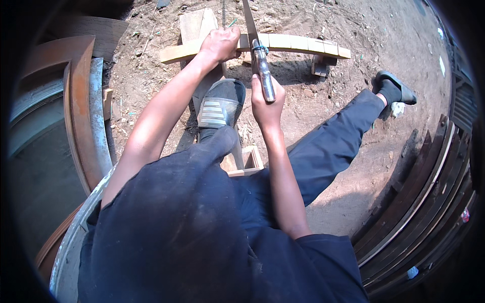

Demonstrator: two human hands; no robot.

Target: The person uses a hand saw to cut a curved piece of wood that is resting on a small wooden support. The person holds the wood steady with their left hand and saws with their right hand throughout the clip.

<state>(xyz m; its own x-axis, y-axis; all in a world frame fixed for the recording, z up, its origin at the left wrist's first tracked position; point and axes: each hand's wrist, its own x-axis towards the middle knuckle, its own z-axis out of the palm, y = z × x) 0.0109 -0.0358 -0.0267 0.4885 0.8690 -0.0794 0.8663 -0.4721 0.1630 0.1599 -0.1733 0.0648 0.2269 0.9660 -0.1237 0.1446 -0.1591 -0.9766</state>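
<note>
A long pale wooden strip [295, 43] lies crosswise ahead of me, with several thin lines across its right part. My left hand [221, 45] is closed around the strip left of its middle. In my right hand [268, 98] is a handsaw [262, 76], gripped by its worn handle, with blue cord tied where the blade begins. The blade [249, 19] points away from me and crosses the strip just right of my left hand. Whether its teeth have cut into the wood cannot be made out.
A small wood block [322, 65] props the strip's right end; a pale board [194, 25] lies near its left. My sandalled foot [221, 103] rests below the strip. Brown wooden frames [81, 101] stand at left, and dark planks [419, 202] are stacked at right.
</note>
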